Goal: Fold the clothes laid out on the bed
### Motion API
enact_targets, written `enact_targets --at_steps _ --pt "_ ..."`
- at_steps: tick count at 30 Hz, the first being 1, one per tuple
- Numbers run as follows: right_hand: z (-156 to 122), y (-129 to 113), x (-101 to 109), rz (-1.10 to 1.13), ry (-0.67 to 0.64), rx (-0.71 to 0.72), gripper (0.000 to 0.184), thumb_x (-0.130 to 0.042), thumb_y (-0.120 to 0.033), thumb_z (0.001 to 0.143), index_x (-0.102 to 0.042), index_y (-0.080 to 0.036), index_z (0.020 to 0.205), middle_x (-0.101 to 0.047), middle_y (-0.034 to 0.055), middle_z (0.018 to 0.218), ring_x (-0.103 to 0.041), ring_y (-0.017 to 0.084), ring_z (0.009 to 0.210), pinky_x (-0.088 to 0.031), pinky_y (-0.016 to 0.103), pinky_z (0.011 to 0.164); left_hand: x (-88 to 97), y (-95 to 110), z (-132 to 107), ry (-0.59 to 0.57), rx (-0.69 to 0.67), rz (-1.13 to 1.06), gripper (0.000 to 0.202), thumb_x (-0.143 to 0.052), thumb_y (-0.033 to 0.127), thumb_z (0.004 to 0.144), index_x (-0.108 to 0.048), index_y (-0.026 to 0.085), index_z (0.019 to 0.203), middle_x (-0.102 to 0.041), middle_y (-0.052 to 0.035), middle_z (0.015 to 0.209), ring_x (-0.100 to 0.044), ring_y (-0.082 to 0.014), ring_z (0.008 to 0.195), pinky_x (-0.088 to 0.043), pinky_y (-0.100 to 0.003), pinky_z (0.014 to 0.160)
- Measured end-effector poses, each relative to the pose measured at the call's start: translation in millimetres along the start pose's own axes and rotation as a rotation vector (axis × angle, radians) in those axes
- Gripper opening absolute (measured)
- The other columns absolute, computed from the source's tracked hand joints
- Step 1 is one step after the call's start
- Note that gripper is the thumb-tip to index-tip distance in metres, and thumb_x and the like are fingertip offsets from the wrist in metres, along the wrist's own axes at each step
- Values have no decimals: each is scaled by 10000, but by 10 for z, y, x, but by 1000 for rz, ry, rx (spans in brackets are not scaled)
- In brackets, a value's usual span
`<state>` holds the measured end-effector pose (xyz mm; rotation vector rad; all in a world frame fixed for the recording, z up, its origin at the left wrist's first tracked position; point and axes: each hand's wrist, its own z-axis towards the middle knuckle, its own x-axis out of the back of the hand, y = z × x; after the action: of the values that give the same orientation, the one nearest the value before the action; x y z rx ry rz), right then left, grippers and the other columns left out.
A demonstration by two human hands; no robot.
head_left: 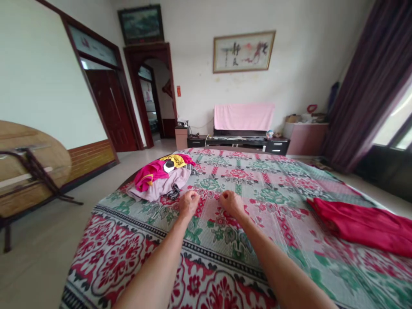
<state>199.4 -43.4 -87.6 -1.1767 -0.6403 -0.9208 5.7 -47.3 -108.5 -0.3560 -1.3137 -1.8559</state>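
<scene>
Both my hands are stretched out over the flower-patterned bedspread (199, 244), a short gap between them. My left hand (189, 203) is curled into a loose fist, with nothing showing in it. To its left lies a heap of clothes (161, 174) in bright pink, yellow and pale mauve, crumpled together. My right hand (232, 203) is likewise closed in a fist, and no object shows in its fingers. Whether either fist rests on the cloth or hovers just above it, I cannot tell. Far to the right is a folded red cloth (363, 225).
A round folding table (32, 159) leans against the left wall. Beyond the bed stand a low black cabinet (278, 146), a television under a pink cloth (244, 116) and a pinkish cupboard (305, 139). Purple curtains (357, 86) hang at the right.
</scene>
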Motion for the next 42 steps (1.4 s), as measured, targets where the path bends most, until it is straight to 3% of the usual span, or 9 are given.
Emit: enact_targets --at_steps 6,12,17,20,23,28,31,36,42 --pt "-30 -194 -287 16 91 189 199 -497 -241 837 -666 -193 743 -667 33 774 -594 144 729 -350 220 652 47 12 31 78 92 -111 178 -529 232 803 -697 181 771 -726 -46 802 -648 -160 784 -461 -268 774" --pt "-1 -45 -303 92 71 313 176 -498 -203 821 -649 -200 730 -640 18 742 -578 141 710 -379 218 687 537 -60 256 641 9 -76 298 -416 145 831 -648 165 1018 -679 -109 1083 -608 -175 1056 -469 -301 918" --pt "-16 -69 -284 92 77 322 168 -500 -179 803 -644 -195 719 -627 20 726 -566 146 696 -381 225 684 1037 -298 349 847 45 91 390 -401 131 834 -570 162 1185 -513 -149 1358 -452 -193 1298 -446 -319 987" --pt "-23 -74 -282 94 83 319 168 -499 -173 800 -642 -197 715 -622 16 720 -561 144 690 -382 226 684 1148 -487 344 804 72 114 408 -417 117 812 -574 141 1188 -511 -161 1371 -449 -208 1306 -404 -342 1042" --pt "-27 -62 -289 102 86 315 165 -502 -172 797 -640 -201 712 -626 14 726 -565 142 694 -388 224 691 1146 -575 351 691 141 52 357 -447 122 787 -631 133 1093 -643 -149 1204 -571 -227 1167 -433 -360 1007" --pt "-25 -54 -314 131 95 313 177 -489 -192 802 -648 -209 726 -648 22 741 -593 154 725 -403 231 707 1024 -342 394 628 195 -111 271 -473 161 785 -691 169 945 -729 -75 997 -662 -190 945 -497 -304 880" --pt "-15 -65 -313 236 109 259 202 -462 -240 819 -656 -216 767 -678 28 774 -619 164 735 -424 238 700 827 -61 357 517 94 -201 257 -495 152 778 -701 172 931 -743 -51 957 -674 -164 897 -504 -265 858" --pt "0 -76 -218 591 113 67 312 -423 -431 842 -645 -214 878 -704 33 781 -649 179 714 -476 256 662 350 398 85 198 -180 -248 273 -484 102 787 -704 208 908 -748 -20 929 -680 -139 872 -515 -257 860" --pt "-20 -78 -21 1040 -82 -121 382 -485 -546 774 -598 -196 877 -694 64 911 -676 201 709 -514 270 539 44 694 -215 -4 -496 -216 296 -450 101 829 -694 205 959 -733 -55 940 -669 -152 883 -529 -278 843"
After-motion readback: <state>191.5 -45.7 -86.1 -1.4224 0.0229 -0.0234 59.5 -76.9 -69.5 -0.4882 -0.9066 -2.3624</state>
